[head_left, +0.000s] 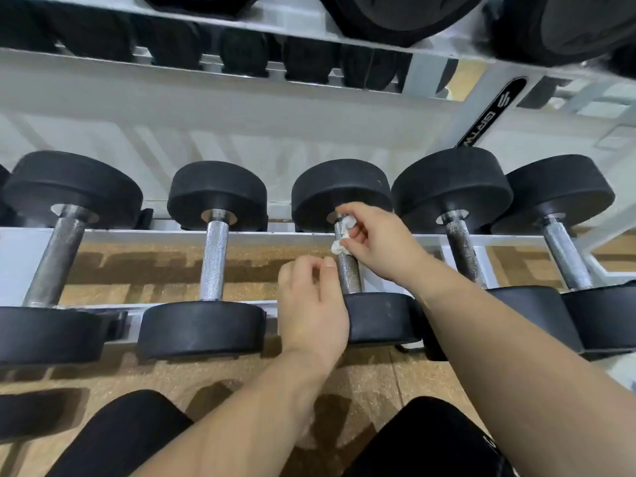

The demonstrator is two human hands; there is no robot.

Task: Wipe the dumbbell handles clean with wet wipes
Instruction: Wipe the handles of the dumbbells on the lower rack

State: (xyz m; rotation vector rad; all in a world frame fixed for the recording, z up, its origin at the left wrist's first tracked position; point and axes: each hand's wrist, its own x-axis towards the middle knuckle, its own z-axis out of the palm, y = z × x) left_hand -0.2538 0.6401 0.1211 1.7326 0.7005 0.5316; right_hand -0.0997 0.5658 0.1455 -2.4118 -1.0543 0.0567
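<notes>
Several black dumbbells lie across the bottom rails of a white rack (41, 249). The middle dumbbell (378, 318) has a knurled steel handle (349, 273). My right hand (375, 239) pinches a crumpled white wet wipe (342, 235) against the far end of that handle, close to the rear weight head. Beside the near end of the same handle sits my left hand (311, 304), fingers loosely curled and thumb next to the steel; whether it grips the handle cannot be made out.
Neighbouring dumbbells lie left (213, 256) and right (464, 253) of the middle one, close on the right. An upper shelf (430, 36) of larger weights overhangs. Below is brown speckled floor (241, 370); my knees in black shorts (117, 438) are at the bottom.
</notes>
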